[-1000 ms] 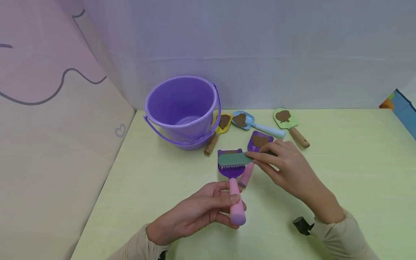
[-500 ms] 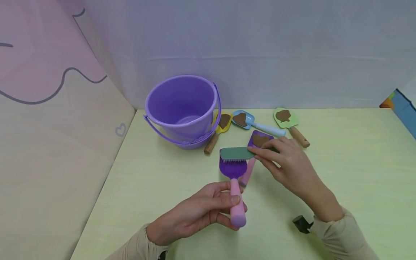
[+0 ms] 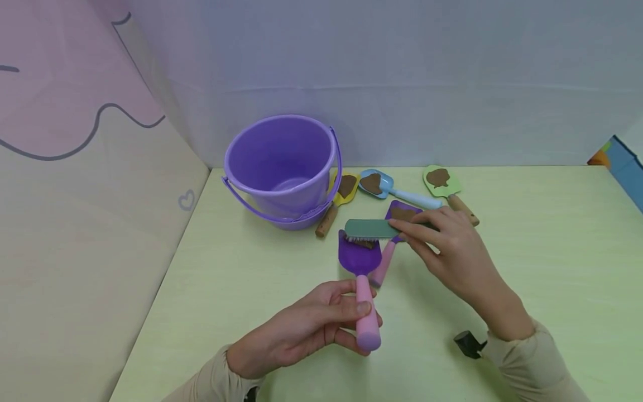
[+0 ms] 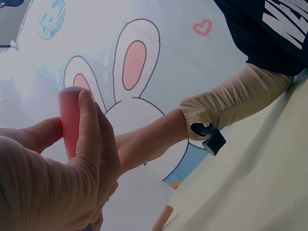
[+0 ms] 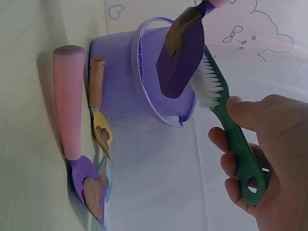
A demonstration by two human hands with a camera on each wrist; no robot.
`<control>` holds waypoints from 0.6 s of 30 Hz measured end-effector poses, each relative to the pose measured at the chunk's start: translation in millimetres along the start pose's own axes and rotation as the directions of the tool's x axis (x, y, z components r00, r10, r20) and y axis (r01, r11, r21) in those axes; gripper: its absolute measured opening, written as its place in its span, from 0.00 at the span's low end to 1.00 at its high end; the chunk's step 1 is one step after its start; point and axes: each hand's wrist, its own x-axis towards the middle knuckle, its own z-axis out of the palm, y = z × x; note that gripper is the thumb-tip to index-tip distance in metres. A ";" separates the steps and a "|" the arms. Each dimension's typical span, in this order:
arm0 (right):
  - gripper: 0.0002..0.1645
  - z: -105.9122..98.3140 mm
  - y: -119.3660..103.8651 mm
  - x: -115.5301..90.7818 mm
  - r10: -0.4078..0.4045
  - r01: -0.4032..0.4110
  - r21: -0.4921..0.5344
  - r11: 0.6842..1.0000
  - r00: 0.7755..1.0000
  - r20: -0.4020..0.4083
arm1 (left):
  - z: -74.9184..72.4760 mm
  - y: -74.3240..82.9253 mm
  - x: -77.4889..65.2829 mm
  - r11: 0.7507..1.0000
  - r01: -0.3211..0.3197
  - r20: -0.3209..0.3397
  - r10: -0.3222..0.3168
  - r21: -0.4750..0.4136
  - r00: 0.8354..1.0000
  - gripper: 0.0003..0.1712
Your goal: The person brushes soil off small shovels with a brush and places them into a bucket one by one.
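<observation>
My left hand [image 3: 306, 326] grips the pink handle of a small purple shovel [image 3: 359, 260], raised over the table with its blade pointing away from me. A green brush [image 3: 369, 228] with white bristles is pinched in my right hand [image 3: 454, 259]. Its bristles lie at the far part of the shovel's blade, where a brown patch partly shows beneath them. In the right wrist view, fingers and thumb wrap the green brush handle [image 5: 240, 149], and a brown patch [image 5: 183, 31] marks the blade's underside. The left wrist view shows the pink handle [image 4: 71, 125] between thumb and fingers.
A purple bucket [image 3: 293, 206] with its handle down stands at back left. Around it lie a yellow shovel [image 3: 351, 196], a blue shovel [image 3: 414, 199], a green shovel [image 3: 454, 185] and a second purple shovel [image 3: 384, 262], all with brown patches. A curtain backs the table.
The brush has slid away from me and slightly right along the blade, carried by my right hand. More of the purple blade now shows. My left hand stays nearly still.
</observation>
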 end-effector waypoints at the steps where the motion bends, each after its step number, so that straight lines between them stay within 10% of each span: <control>1: 0.28 -0.8 -0.2 -0.1 -0.009 0.009 0.004 1.000 1.000 0.006 | 0.0 0.1 0.1 1.000 0.001 -0.002 -0.001 0.001 1.000 0.19; 18: 0.29 -2.4 1.7 -1.4 -0.040 0.041 -0.038 0.998 0.999 0.037 | 0.3 0.7 0.6 1.000 0.030 -0.028 -0.030 -0.008 0.999 0.21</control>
